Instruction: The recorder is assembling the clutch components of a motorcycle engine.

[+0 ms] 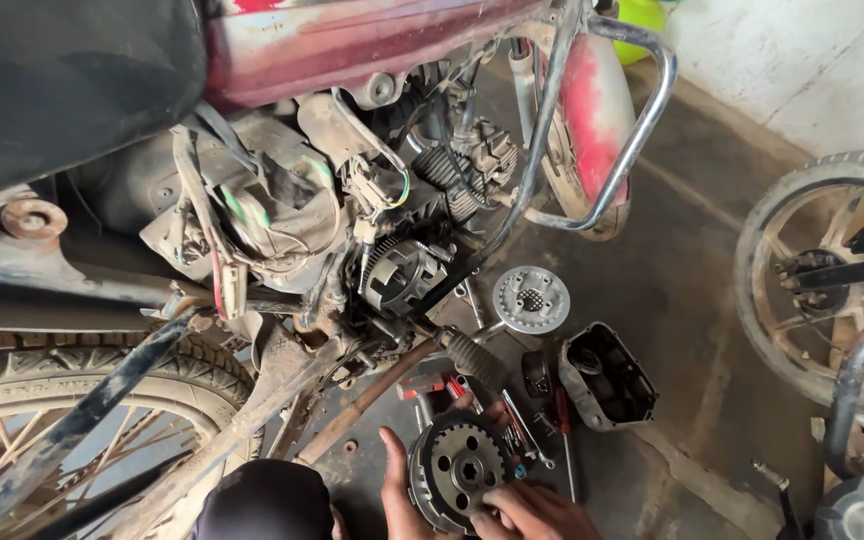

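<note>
Now | both hands' grip grasping clutch hub (460, 468) | left hand (399, 497) beside | right hand (532, 512) below

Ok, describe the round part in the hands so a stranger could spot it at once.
Start at the red motorcycle with its engine opened, then drop to the floor below its footrest. There the left hand and right hand hold a clutch drum. Unlike the pale perforated disc lying farther up, it is dark, toothed and ringed with holes.

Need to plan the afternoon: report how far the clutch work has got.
Done: engine cover and round plate lie off on the floor. In hand: left hand and right hand hold the clutch pack. Left: clutch basket sits uncovered on the engine.
</note>
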